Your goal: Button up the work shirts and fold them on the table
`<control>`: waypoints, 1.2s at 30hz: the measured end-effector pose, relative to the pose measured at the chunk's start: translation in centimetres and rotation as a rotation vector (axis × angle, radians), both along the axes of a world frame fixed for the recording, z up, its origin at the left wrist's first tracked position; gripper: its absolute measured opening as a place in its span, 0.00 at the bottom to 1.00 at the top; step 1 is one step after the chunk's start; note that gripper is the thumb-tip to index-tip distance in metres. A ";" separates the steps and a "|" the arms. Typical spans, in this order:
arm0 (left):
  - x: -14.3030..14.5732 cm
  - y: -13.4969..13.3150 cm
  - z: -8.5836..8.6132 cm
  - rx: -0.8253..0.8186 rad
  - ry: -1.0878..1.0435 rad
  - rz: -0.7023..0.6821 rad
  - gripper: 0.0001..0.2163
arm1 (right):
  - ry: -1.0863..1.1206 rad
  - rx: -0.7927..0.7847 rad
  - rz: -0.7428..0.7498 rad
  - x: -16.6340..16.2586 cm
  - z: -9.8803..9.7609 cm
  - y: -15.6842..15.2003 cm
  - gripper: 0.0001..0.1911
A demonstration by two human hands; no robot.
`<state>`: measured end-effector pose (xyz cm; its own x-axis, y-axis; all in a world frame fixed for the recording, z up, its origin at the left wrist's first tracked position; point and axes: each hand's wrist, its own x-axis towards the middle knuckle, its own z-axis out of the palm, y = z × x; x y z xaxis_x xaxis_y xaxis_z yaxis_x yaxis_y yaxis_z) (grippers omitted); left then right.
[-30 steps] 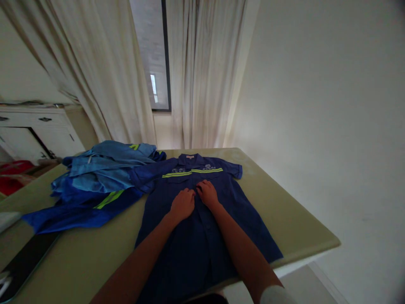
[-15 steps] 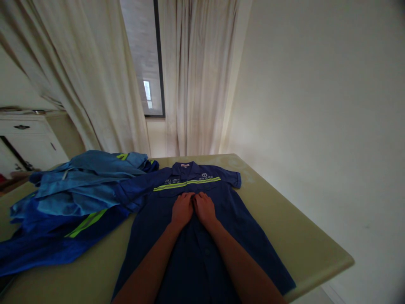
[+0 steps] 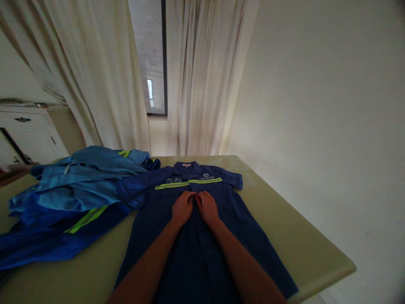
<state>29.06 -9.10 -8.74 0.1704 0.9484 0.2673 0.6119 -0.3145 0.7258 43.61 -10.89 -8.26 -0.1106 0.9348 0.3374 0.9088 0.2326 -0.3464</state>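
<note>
A dark navy short-sleeved work shirt (image 3: 249, 236) lies front up, its collar at the far end and a yellow-green reflective stripe across the chest. My left hand (image 3: 183, 207) and my right hand (image 3: 207, 207) meet at its front placket, just below the stripe. The fingers of both are bent and pinched together on the cloth edge. Fingertips and whatever button sits between them are too small and dark to make out. Lower on the placket a button (image 3: 209, 253) shows faintly.
To the left is a heap of light-blue work clothes (image 3: 85, 177), with a bright-blue garment (image 3: 57, 240) under it. The pale green tabletop (image 3: 284, 228) ends at a rounded corner on the right, by a white wall. Curtains (image 3: 202, 84) and a white cabinet (image 3: 31, 131) stand behind.
Both hands stay at the same place on the placket, with the fingers shifting slightly and the right hand turning a little. The view has moved slightly.
</note>
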 end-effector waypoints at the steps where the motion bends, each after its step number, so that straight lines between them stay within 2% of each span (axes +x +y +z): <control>1: 0.0 0.0 -0.1 -0.002 -0.016 0.000 0.16 | 0.018 -0.002 0.011 0.1 -0.1 0.1 0.11; 8: 0.0 0.1 -0.5 0.016 -0.041 -0.041 0.17 | 0.055 0.011 0.092 0.7 0.3 0.2 0.11; 17: 0.4 -0.7 -0.1 0.004 0.106 -0.037 0.18 | 0.076 -0.005 0.142 0.8 0.0 0.1 0.10; 24: 0.0 0.1 -0.5 -0.010 -0.049 -0.021 0.17 | 0.157 -0.008 0.124 1.2 0.0 0.4 0.08; 28: -0.1 0.3 -0.5 -0.013 -0.097 -0.027 0.17 | 0.184 0.023 0.097 1.3 -0.1 0.5 0.10; 36: -0.4 0.4 -0.7 0.039 -0.127 -0.127 0.20 | 0.158 0.021 0.153 1.5 0.1 0.5 0.11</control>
<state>28.65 -8.72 -9.46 0.2509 0.9097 0.3309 0.4694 -0.4132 0.7803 45.10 -10.41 -8.19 -0.1946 0.9039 0.3811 0.7975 0.3719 -0.4751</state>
